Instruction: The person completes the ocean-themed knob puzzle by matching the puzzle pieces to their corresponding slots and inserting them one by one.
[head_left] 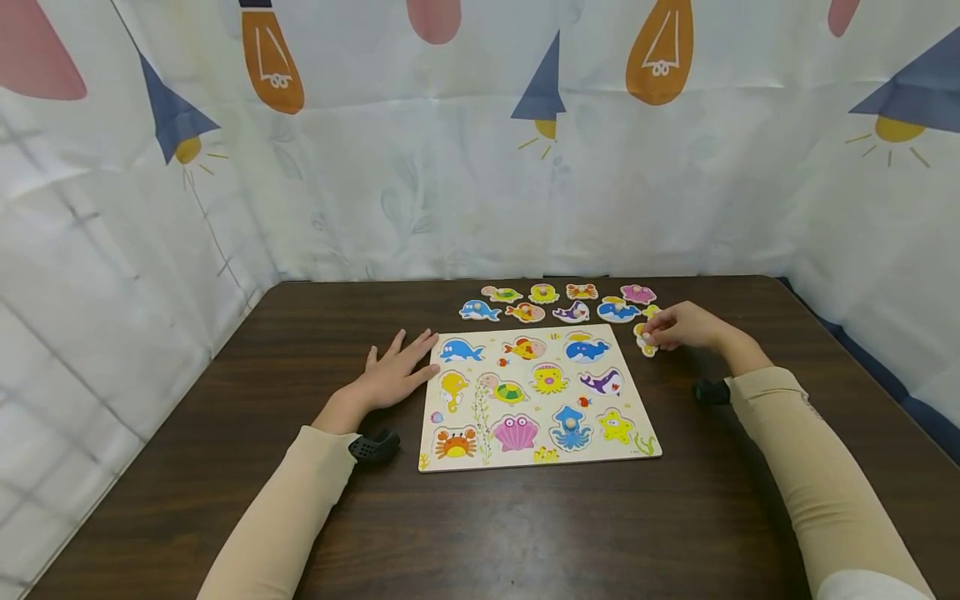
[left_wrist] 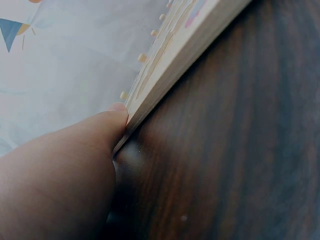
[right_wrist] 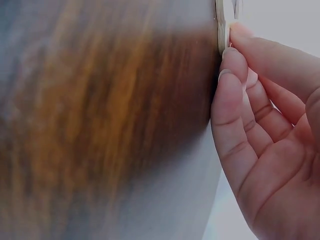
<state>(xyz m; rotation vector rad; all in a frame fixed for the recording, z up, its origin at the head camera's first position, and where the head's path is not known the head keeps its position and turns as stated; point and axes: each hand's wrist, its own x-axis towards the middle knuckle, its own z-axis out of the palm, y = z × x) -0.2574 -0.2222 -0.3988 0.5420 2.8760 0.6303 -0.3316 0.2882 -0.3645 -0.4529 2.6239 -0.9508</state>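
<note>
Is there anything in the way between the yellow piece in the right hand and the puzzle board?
Nothing visible. The right hand pinches the yellow piece just beyond the right edge of the puzzle board, with only bare table between. The other loose pieces lie in rows behind the board.

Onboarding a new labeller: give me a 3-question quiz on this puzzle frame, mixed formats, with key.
1. True or false: the left hand lies flat on the table with its thumb against the left edge of the puzzle board.
2. Multiple choice: the right hand is pinching
A. a piece still seated in the board
B. a yellow puzzle piece just off the board's upper right corner
C. nothing
3. Fill in: the loose pieces lie in two rows on the ___ side of the board from the person.

Key: 1 true; 2 B; 3 far.
</note>
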